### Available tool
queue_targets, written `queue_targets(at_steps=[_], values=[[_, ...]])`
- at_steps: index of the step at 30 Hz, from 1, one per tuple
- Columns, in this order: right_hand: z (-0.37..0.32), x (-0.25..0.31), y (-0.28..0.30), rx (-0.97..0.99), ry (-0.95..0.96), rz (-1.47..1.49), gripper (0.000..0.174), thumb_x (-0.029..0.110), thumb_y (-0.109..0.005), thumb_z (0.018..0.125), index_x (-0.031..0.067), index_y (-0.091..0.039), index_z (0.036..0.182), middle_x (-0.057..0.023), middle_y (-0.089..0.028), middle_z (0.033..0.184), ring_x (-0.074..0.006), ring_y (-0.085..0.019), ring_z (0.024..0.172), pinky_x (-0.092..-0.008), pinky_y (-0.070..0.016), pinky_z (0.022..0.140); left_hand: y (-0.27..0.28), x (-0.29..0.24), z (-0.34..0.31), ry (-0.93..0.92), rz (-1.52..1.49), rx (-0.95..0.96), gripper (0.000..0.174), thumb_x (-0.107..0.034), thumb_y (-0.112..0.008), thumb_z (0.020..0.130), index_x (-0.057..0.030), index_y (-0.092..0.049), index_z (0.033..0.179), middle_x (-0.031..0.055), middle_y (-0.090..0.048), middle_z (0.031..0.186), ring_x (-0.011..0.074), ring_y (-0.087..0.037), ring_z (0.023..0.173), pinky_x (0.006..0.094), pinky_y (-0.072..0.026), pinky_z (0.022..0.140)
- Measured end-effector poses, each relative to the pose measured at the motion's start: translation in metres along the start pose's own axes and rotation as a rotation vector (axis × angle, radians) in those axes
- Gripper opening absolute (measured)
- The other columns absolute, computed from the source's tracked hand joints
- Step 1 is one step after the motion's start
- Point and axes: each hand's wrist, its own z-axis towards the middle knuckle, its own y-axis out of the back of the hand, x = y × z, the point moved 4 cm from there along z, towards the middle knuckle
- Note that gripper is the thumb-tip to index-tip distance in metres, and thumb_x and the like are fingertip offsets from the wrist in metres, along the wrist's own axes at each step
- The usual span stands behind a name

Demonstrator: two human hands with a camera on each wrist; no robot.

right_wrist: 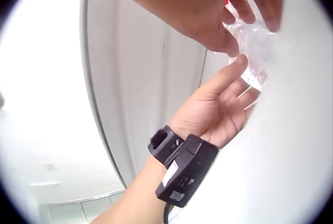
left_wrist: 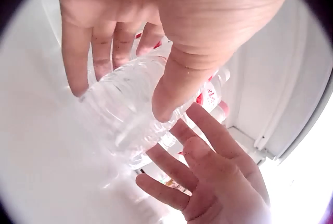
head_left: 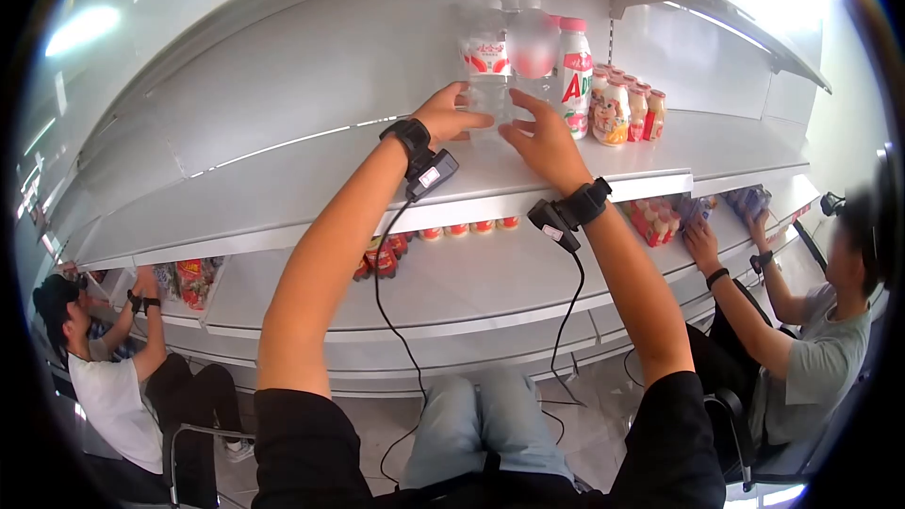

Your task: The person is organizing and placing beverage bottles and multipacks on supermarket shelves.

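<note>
Clear plastic water bottles (head_left: 488,85) with red-and-white labels stand together on the upper shelf. My left hand (head_left: 447,117) grips the left side of the front bottle; in the left wrist view its thumb lies across the clear plastic (left_wrist: 125,104) and the other fingers reach round behind. From the opposite side, my right hand (head_left: 549,143) reaches to the same group, its fingers (left_wrist: 169,164) spread and fairly straight beside the bottle. Close to the right hand stands a white milk-drink bottle (head_left: 574,80) with a pink cap and a red letter A.
Small drink bottles (head_left: 613,113) stand right of the white bottle. The shelf's front edge (head_left: 528,205) runs below my forearms, and cables (head_left: 382,264) hang from both wrist cameras. Other people sit at the left (head_left: 113,386) and right (head_left: 801,358), reaching into lower shelves.
</note>
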Motion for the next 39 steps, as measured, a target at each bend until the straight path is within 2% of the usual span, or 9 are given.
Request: queue_targets(at_steps=[2, 8, 14, 19, 24, 31, 34, 36, 39], values=[[-0.006, -0.003, -0.006, -0.003, 0.027, -0.040, 0.062, 0.013, -0.070, 0.079, 0.0022, -0.046, 0.134, -0.0196, -0.055, 0.117, -0.0285, -0.063, 0.097, -0.0348, -0.0524, 0.083, -0.002, 0.000, 0.002, 0.035, 0.013, 0.028, 0.098, -0.024, -0.082, 0.070, -0.0026, -0.022, 0.145, 0.0219, -0.034, 0.139, 0.0301, -0.048, 0.121, 0.0374, -0.0536, 0.088], [-0.004, -0.010, -0.004, 0.092, -0.100, 0.067, 0.069, 0.017, -0.072, 0.079, 0.0047, -0.040, 0.139, -0.0177, -0.055, 0.115, -0.0252, -0.061, 0.098, -0.0340, -0.0508, 0.085, 0.001, -0.001, 0.008, 0.002, 0.164, -0.014, 0.104, -0.025, -0.083, 0.068, -0.0030, -0.018, 0.145, 0.0223, -0.035, 0.136, 0.0289, -0.051, 0.116, 0.0364, -0.0562, 0.083], [-0.007, -0.008, -0.007, 0.103, -0.122, 0.059, 0.067, 0.023, -0.072, 0.080, 0.0040, -0.043, 0.137, -0.0192, -0.054, 0.119, -0.0270, -0.061, 0.102, -0.0350, -0.0504, 0.086, 0.000, -0.006, 0.007, 0.032, 0.172, -0.081, 0.099, -0.021, -0.083, 0.069, -0.0041, -0.020, 0.143, 0.0172, -0.039, 0.124, 0.0282, -0.054, 0.109, 0.0359, -0.0577, 0.082], [-0.007, -0.005, -0.004, 0.142, -0.123, -0.060, 0.067, 0.027, -0.070, 0.082, 0.0043, -0.043, 0.138, -0.0187, -0.052, 0.125, -0.0268, -0.053, 0.116, -0.0355, -0.0438, 0.096, 0.008, -0.007, 0.002, 0.098, 0.003, -0.034, 0.073, -0.019, -0.077, 0.076, 0.0005, -0.033, 0.131, 0.0183, -0.053, 0.115, 0.0259, -0.061, 0.099, 0.0369, -0.0587, 0.076], [-0.007, -0.009, -0.010, 0.149, -0.144, -0.048, 0.069, 0.028, -0.071, 0.080, -0.0020, -0.043, 0.136, -0.0227, -0.050, 0.124, -0.0311, -0.054, 0.112, -0.0366, -0.0449, 0.094, 0.009, -0.004, 0.001, 0.100, 0.021, 0.030, 0.059, -0.019, -0.072, 0.082, 0.0000, -0.037, 0.125, 0.0179, -0.057, 0.111, 0.0272, -0.065, 0.094, 0.0401, -0.0575, 0.078], [-0.007, -0.012, -0.009, 0.148, -0.136, -0.137, 0.069, 0.032, -0.071, 0.080, -0.0048, -0.046, 0.133, -0.0265, -0.048, 0.128, -0.0346, -0.055, 0.113, -0.0375, -0.0452, 0.094, 0.010, 0.004, 0.015, 0.087, -0.053, 0.060, 0.064, -0.015, -0.074, 0.080, 0.0033, -0.034, 0.127, 0.0219, -0.056, 0.111, 0.0299, -0.066, 0.092, 0.0393, -0.0589, 0.074], [-0.005, -0.021, -0.010, 0.131, -0.171, -0.089, 0.065, 0.033, -0.071, 0.079, -0.0017, -0.050, 0.130, -0.0241, -0.052, 0.126, -0.0333, -0.056, 0.111, -0.0374, -0.0456, 0.094, 0.012, 0.009, 0.020, 0.072, -0.048, 0.043, 0.063, -0.017, -0.075, 0.080, 0.0011, -0.037, 0.127, 0.0187, -0.059, 0.108, 0.0262, -0.066, 0.089, 0.0364, -0.0578, 0.070], [-0.002, -0.019, -0.006, 0.088, -0.148, -0.026, 0.050, 0.028, -0.069, 0.082, 0.0003, -0.057, 0.122, -0.0183, -0.063, 0.112, -0.0287, -0.061, 0.103, -0.0348, -0.0479, 0.089, 0.016, 0.003, 0.018, 0.018, 0.002, -0.034, 0.056, -0.019, -0.072, 0.082, -0.0015, -0.041, 0.126, 0.0124, -0.059, 0.106, 0.0198, -0.064, 0.083, 0.0331, -0.0556, 0.066], [-0.001, -0.021, 0.000, 0.035, -0.144, 0.168, 0.033, 0.019, -0.062, 0.087, -0.0013, -0.060, 0.112, -0.0111, -0.067, 0.092, -0.0189, -0.063, 0.085, -0.0296, -0.0489, 0.079, 0.030, -0.042, -0.027, -0.213, -0.093, -0.202, 0.041, -0.025, -0.067, 0.086, -0.0056, -0.052, 0.119, 0.0026, -0.059, 0.096, 0.0116, -0.059, 0.075, 0.0267, -0.0498, 0.062]])
